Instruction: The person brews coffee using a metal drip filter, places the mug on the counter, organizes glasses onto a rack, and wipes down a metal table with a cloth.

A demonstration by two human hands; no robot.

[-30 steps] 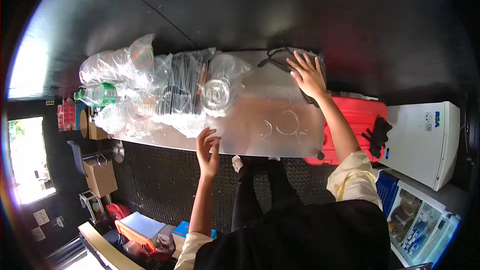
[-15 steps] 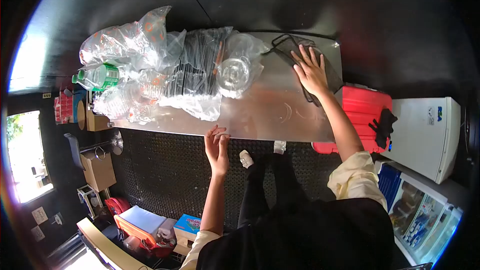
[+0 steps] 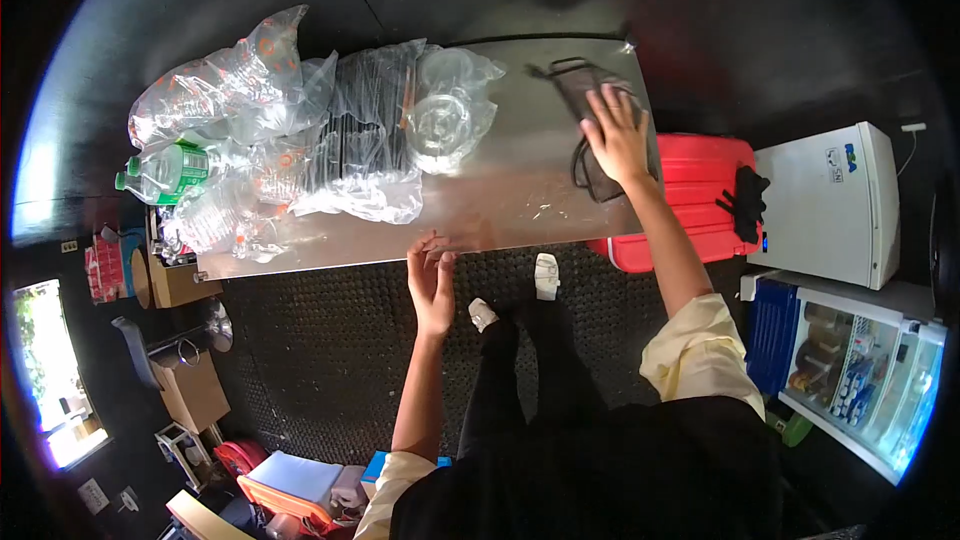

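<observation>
My right hand (image 3: 616,140) lies flat with its fingers spread on a dark cloth (image 3: 592,110) with black straps, at the right end of the metal table (image 3: 520,190). At the table's front edge is my left hand (image 3: 431,285), fingers apart and slightly bent, holding nothing. Left of the cloth, clear round lids or cups (image 3: 441,120) lie in a plastic bag. Beside them sits a bag of black items (image 3: 372,120). Further left are bagged clear cups with orange marks (image 3: 225,75) and green-capped bottles (image 3: 175,172) on their sides.
A red case (image 3: 700,190) with a black glove-like item stands right of the table, near a white freezer (image 3: 832,200) and a glass-doored fridge (image 3: 850,370). A cardboard box (image 3: 190,390) is at the lower left. Black textured matting (image 3: 320,360) covers the floor.
The view has shifted and turned. My right hand stays on the cloth, whose left strap end is blurred and whose shape has changed. My left hand remains at the front edge.
</observation>
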